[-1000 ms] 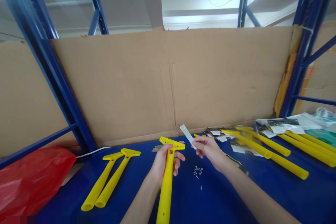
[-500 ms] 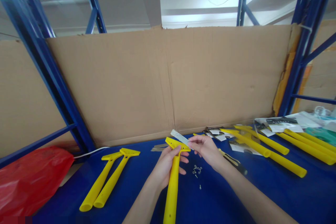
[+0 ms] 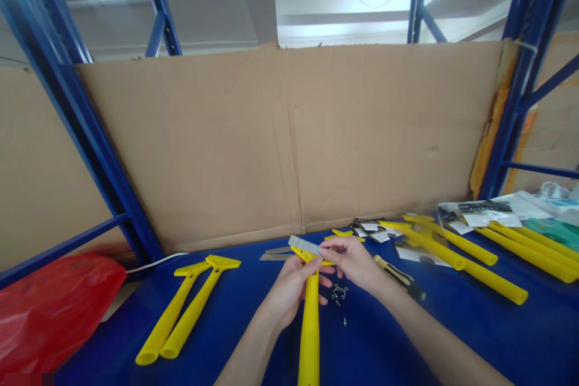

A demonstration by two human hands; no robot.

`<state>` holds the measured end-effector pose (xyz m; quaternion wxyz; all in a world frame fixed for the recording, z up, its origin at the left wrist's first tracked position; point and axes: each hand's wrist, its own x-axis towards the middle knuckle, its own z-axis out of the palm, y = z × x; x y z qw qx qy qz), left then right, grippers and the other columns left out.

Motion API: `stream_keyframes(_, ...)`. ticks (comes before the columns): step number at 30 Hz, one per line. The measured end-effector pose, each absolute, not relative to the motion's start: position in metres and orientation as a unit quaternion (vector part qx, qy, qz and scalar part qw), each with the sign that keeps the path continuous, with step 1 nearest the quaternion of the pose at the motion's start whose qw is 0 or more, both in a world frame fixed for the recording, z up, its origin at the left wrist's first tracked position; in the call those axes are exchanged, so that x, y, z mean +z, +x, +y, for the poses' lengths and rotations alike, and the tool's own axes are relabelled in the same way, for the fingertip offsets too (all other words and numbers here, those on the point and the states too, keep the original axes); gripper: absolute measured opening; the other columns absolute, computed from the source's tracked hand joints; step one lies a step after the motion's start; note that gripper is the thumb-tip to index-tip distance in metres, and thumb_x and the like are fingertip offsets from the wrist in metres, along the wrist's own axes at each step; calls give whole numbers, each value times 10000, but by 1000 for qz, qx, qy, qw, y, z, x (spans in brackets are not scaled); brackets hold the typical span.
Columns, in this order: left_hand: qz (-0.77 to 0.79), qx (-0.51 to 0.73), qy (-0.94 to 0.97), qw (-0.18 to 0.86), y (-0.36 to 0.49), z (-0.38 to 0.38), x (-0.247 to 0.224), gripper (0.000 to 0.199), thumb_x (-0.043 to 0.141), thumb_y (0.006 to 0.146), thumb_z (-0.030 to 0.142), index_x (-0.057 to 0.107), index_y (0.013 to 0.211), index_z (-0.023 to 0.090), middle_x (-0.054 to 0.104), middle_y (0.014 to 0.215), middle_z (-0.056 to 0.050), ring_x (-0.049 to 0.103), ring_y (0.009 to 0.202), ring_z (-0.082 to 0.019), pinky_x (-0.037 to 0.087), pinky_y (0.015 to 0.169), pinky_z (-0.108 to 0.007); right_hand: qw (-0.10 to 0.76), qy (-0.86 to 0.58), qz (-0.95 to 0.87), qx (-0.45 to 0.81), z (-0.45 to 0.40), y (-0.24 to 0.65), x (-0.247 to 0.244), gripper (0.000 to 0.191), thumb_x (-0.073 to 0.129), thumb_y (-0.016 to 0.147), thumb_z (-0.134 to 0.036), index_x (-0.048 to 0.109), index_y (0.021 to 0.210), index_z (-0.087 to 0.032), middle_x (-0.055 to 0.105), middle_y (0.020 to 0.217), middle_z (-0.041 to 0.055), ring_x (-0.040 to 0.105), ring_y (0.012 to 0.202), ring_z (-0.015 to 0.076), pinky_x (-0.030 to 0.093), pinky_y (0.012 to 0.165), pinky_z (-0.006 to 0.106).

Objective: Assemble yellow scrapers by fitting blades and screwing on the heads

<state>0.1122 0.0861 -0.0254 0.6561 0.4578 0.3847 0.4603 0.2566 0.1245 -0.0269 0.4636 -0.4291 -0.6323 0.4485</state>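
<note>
Handle [image 3: 309, 329] in the left hand [image 3: 286, 294] — it is yellow, T-shaped, and stands out over the blue table [image 3: 233, 313] with its shaft toward the wearer. The left hand is closed around its neck, thumb up near the head [image 3: 299, 253], some fingers showing beyond on the right. The right hand [image 3: 355, 262] pinches the right end of a flat grey blade [image 3: 303, 244] between thumb and fingers; the blade lies along the head, though whether it sits flush cannot be told. The handle looks like moulded plastic, probably light and stiff, and the smooth, round shaft could turn in a loose grip. The neck just under the head seems the best place to hold it, since it steadies the crosspiece without covering it. The blade should be light, thin and rigid, perhaps sharp along a long side — better taken by its short end or flat faces. Small screws [image 3: 336, 296] lie below the right hand, a screwdriver [image 3: 400, 277] just beside its wrist, and two more handles [image 3: 193, 313] lie well to the left.
</note>
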Motion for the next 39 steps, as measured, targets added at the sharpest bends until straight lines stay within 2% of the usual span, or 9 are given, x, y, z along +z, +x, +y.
stream_keyframes(5,411,477,410,660,113,90,-27,379,567,796,461,537,981,131,695,787,-103,546,431,-112,459,346,-227,444,-443,-641,442,123,259,-25,202,599,725,-253,705,849,-134,653,610,10,472,365,66,328,329,172)
stream_keyframes(8,429,490,396,647,113,92,-28,377,559,797,466,520,975,136,695,739,-91,524,382,-105,422,315,-207,442,-451,-644,432,123,260,-23,233,595,725,-255,706,897,-142,672,659,13,480,359,61,315,312,163)
stream_keyframes(16,395,501,425,642,111,92,-27,339,569,801,421,538,982,136,697,741,-87,555,414,-113,429,318,-199,466,-434,-627,450,120,257,-21,238,589,736,-312,710,880,-165,617,565,-15,466,351,75,313,309,177)
stream_keyframes(22,412,507,413,634,113,92,-29,282,558,806,377,512,957,143,692,703,-79,558,418,-119,446,334,-211,460,-431,-644,434,121,253,-25,153,583,744,-240,696,813,-162,620,604,-15,466,353,53,320,332,165)
stream_keyframes(26,424,513,415,620,112,91,-29,266,591,780,374,511,907,154,682,652,-59,545,383,-117,426,324,-204,425,-443,-643,458,119,254,-25,145,564,772,-264,656,808,-158,578,544,-37,443,316,48,289,299,153)
stream_keyframes(29,431,508,427,611,111,92,-31,263,608,768,383,530,865,151,675,629,-51,542,373,-115,412,317,-197,391,-444,-648,479,118,254,-24,169,551,786,-283,614,692,-158,525,460,-51,452,312,66,290,286,158)
stream_keyframes(32,433,508,440,601,109,94,-32,298,645,739,391,570,876,138,687,678,-65,583,435,-132,444,351,-212,402,-460,-643,462,118,253,-23,176,554,777,-249,599,630,-164,517,431,-54,442,312,66,293,288,162)
stream_keyframes(36,442,563,414,562,106,99,-32,333,694,689,400,611,867,132,699,757,-75,633,556,-152,478,417,-218,417,-481,-628,448,119,252,-21,135,549,765,-200,635,669,-159,531,436,-52,440,313,58,276,293,157)
stream_keyframes(39,433,603,392,543,102,101,-31,320,708,663,386,633,830,124,697,727,-70,628,557,-147,457,421,-198,421,-478,-614,465,119,252,-20,116,557,759,-210,643,704,-155,531,437,-54,432,309,53,267,292,156)
